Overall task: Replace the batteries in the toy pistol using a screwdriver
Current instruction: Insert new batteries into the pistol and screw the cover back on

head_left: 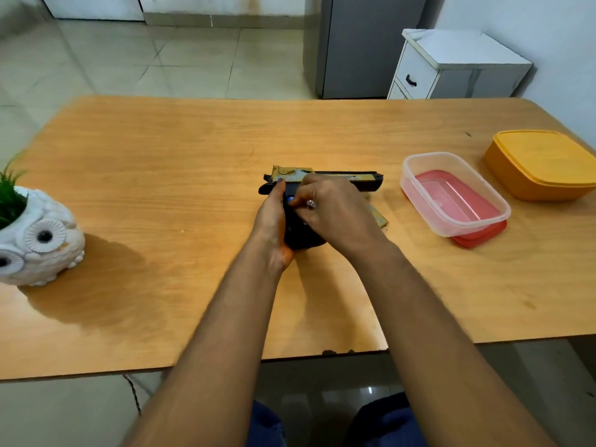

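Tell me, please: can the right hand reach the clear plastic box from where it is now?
Probably yes. The right hand is busy at the toy pistol, but the clear plastic box stands just to its right with only bare table between.

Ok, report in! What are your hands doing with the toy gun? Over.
Left hand holds black-and-gold toy pistol on wooden table. Right hand works at grip. Nothing blocking.
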